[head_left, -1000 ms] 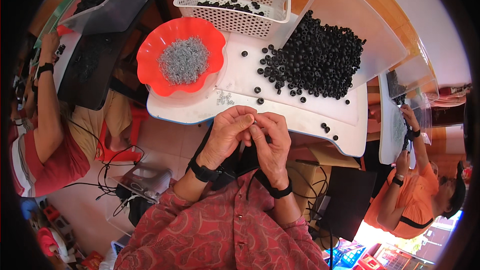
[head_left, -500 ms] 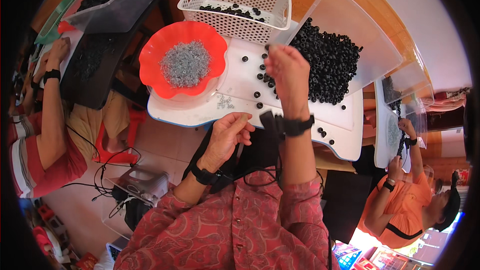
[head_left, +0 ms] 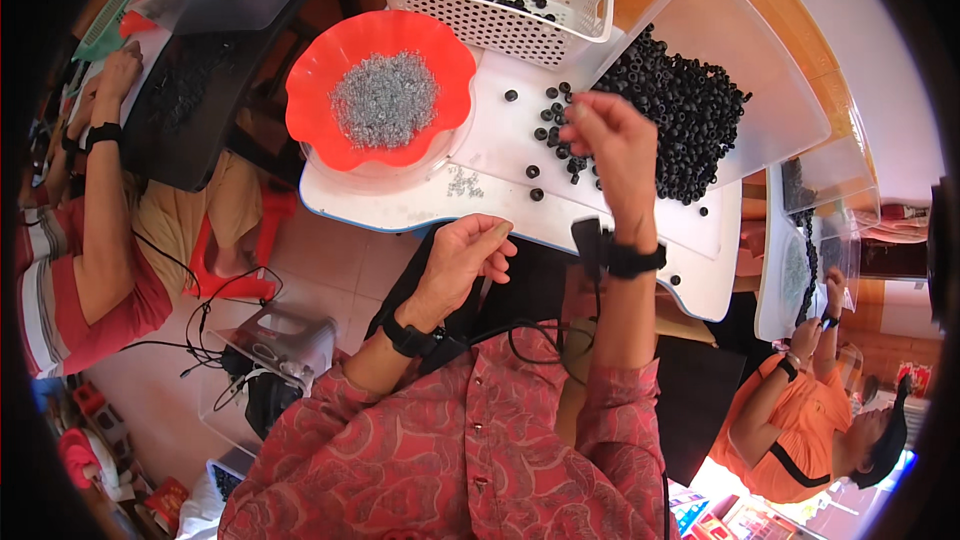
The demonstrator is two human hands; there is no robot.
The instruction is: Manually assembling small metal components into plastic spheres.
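Note:
My right hand [head_left: 622, 148] is above the white table board, thumb and fingers pinched together beside several loose black ring-shaped pieces [head_left: 546, 134]. Whether a piece sits in that pinch is hard to make out. Just right of it, a heap of the same black pieces [head_left: 680, 110] spills from a clear plastic bin [head_left: 775, 90] tipped on its side. My left hand [head_left: 462, 262] hovers in front of the table's near edge, thumb pressed on curled fingers; anything inside is hidden. Beyond it stands a red wavy-rimmed bowl [head_left: 312, 90] with small clear-grey pieces [head_left: 385, 98].
A white perforated basket [head_left: 500, 35] with some black pieces stands at the back. Small clear bits [head_left: 463, 181] lie near the table [head_left: 390, 210] edge. Co-workers sit left [head_left: 100, 270] and right [head_left: 790, 420]. Cables [head_left: 205, 340] hang beside a plastic stool at lower left.
The view has shifted, so the table sits higher and more to the right. My right hand, blurred before, has come slightly nearer and rightward over the pieces. My left hand keeps its pose.

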